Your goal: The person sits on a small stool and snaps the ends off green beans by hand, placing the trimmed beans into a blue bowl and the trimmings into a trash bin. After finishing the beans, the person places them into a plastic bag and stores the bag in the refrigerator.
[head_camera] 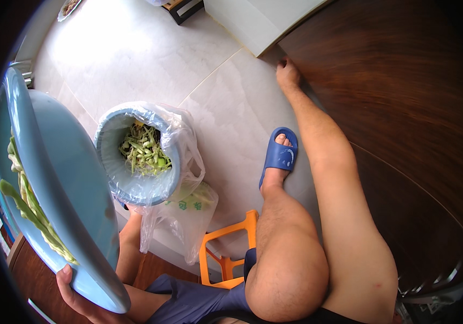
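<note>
My left hand [71, 289] grips the rim of a large light-blue plastic basin [69, 162], which is tilted steeply at the left. Green bean pods [32, 214] lie inside the basin. My right hand [289, 73] is stretched far forward, its fingers curled at the edge of a dark brown wooden surface; whether it holds anything is hidden. Between the basin and my right foot stands a blue bin [105, 150] lined with a clear plastic bag, with green plant trimmings [146, 150] inside.
A clear plastic bag [191, 227] with green writing hangs beside the bin. An orange plastic stool [211, 259] stands near my legs. The dark wooden surface [397, 101] spans the right side, beside a white cabinet [251, 20]. A blue slipper [282, 152] is on my foot on the tiled floor [231, 93].
</note>
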A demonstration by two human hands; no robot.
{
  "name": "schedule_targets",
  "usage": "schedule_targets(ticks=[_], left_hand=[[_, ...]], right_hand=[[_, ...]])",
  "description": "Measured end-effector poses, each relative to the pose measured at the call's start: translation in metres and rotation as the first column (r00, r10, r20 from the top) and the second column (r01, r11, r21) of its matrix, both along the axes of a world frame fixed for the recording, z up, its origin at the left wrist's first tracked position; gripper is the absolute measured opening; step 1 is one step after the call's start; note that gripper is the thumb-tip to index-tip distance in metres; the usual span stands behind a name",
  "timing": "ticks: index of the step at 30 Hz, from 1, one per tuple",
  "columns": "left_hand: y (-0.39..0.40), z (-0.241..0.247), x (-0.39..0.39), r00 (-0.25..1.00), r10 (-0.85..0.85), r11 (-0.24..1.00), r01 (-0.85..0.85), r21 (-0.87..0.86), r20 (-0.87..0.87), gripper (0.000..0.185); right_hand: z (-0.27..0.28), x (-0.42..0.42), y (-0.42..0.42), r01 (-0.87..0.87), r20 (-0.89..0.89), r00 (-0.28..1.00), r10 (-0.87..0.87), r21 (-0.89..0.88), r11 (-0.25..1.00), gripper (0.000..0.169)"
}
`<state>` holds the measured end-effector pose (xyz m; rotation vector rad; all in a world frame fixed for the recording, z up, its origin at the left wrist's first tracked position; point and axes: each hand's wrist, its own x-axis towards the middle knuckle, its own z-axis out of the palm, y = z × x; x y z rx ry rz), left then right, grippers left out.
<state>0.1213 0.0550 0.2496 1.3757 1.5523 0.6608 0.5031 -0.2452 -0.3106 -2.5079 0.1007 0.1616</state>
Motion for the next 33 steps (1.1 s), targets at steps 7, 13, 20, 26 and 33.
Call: schedule_targets(ticks=[7, 13, 20, 26, 33], left_hand=[[0.006, 0.005, 0.0, 0.995, 0.035, 0.988, -0.021, -0.152, 0.093, 0.062], [0.03, 0.006, -0.02, 0.979, -0.063, 0.971, 0.106, -0.216, 0.196, 0.062], [0.055, 0.012, -0.065, 0.918, -0.066, 0.935, 0.194, -0.298, 0.391, 0.057], [0.073, 0.012, -0.096, 0.826, -0.089, 0.924, 0.277, -0.263, 0.557, 0.053], [0.072, 0.024, -0.111, 0.774, -0.001, 0.945, 0.208, -0.253, 0.633, 0.055]], right_hand=[[0.019, 0.002, 0.006, -0.028, -0.013, 1.0, 0.028, 0.001, 1.0, 0.028], [0.056, -0.036, -0.014, 0.222, -0.388, 0.919, -0.064, 0.378, 0.899, 0.018], [0.307, -0.149, 0.047, 0.178, -0.609, 0.649, 0.457, 0.705, 0.687, 0.013], [0.396, -0.187, 0.142, -0.273, -0.284, 0.488, 0.825, 0.849, 0.453, 0.011], [0.408, -0.175, 0.189, -0.723, -0.304, 0.35, 0.886, 0.514, 0.462, 0.018]])
